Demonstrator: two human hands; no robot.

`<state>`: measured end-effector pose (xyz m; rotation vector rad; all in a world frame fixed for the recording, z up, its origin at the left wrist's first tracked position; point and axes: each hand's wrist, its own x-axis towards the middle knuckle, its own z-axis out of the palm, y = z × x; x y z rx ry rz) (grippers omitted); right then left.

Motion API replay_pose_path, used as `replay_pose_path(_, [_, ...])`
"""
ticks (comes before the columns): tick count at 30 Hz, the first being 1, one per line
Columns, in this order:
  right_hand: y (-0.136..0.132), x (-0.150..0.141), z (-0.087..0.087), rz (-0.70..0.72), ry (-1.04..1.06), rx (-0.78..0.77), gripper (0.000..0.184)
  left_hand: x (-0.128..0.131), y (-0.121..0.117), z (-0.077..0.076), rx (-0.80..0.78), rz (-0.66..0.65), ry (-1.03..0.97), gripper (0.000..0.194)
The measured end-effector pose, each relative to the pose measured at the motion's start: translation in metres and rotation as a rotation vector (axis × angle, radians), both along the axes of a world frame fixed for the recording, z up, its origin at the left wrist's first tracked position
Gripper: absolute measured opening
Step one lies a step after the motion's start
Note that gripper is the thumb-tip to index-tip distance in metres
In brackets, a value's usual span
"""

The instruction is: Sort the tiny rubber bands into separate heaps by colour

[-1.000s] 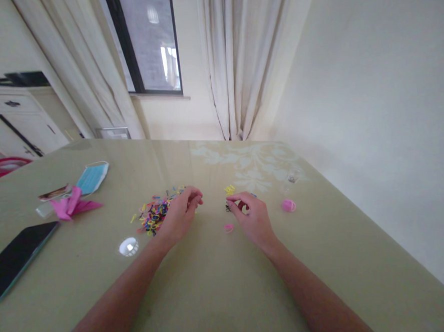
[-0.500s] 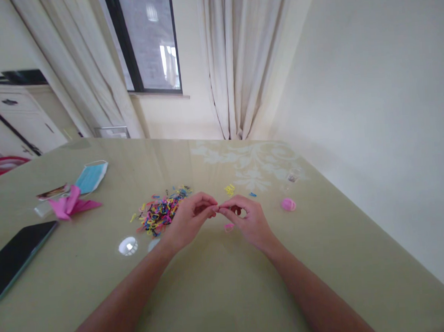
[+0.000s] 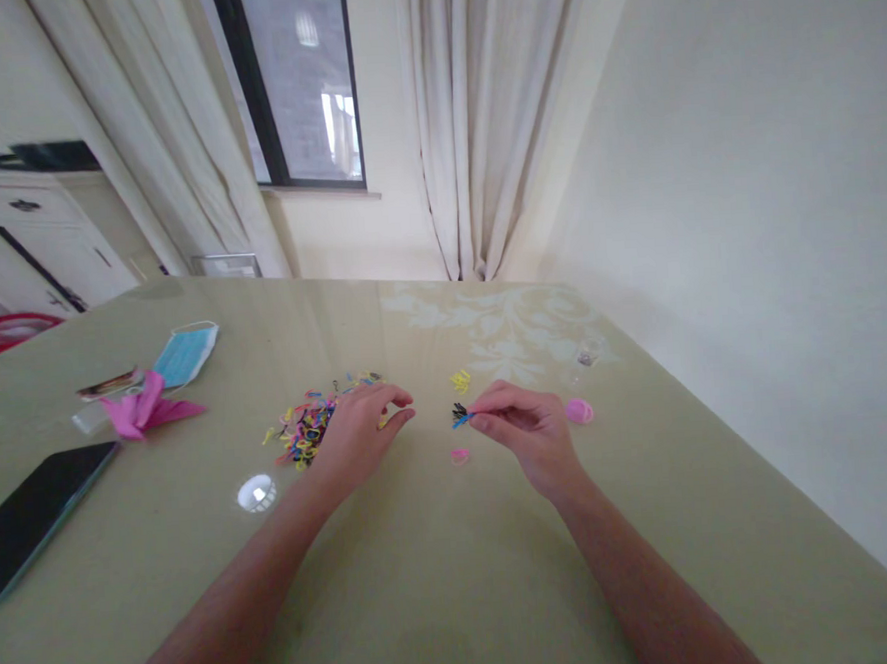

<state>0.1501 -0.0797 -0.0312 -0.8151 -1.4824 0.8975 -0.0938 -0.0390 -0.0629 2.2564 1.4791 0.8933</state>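
Note:
My left hand (image 3: 355, 428) hovers at the right side of a heap of small multicoloured rubber bands (image 3: 306, 431), thumb and forefinger apart, and hides part of the heap. My right hand (image 3: 529, 432) is closed in a pinch, with a small blue rubber band (image 3: 462, 421) at its fingertips. Just beside those fingertips lies a small cluster of black rubber bands (image 3: 458, 409). A little pile of yellow bands (image 3: 461, 381) sits beyond it, and a few pink bands (image 3: 460, 456) lie nearer to me.
A pink round object (image 3: 579, 411) and a small clear item (image 3: 587, 354) lie to the right. On the left are a shiny round white object (image 3: 257, 494), a phone (image 3: 38, 512), folded pink paper (image 3: 144, 410) and a blue face mask (image 3: 187, 355). A wall (image 3: 784, 251) borders the table's right.
My hands, touching at the fingertips before, have parted. The left moved left and opened; the right moved right, uncovering the black bands and a blue band at its fingertips.

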Motion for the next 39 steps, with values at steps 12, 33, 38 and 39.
replay_pose_path(12, [0.043,0.058,-0.025,-0.524,-0.273,-0.123,0.026,-0.026,0.005,-0.013,-0.028,0.261,0.524,0.049])
replay_pose_path(33, [0.058,0.070,-0.056,-0.645,-0.883,-0.175,0.022,-0.027,0.010,-0.014,-0.145,0.407,0.543,0.066])
replay_pose_path(38, [0.057,0.067,-0.053,-0.632,-0.840,-0.173,0.022,-0.018,0.020,-0.019,-0.014,0.348,0.382,0.035])
replay_pose_path(39, [0.057,0.067,-0.052,-0.635,-0.834,-0.175,0.022,-0.020,0.022,-0.017,0.001,0.340,0.311,0.033])
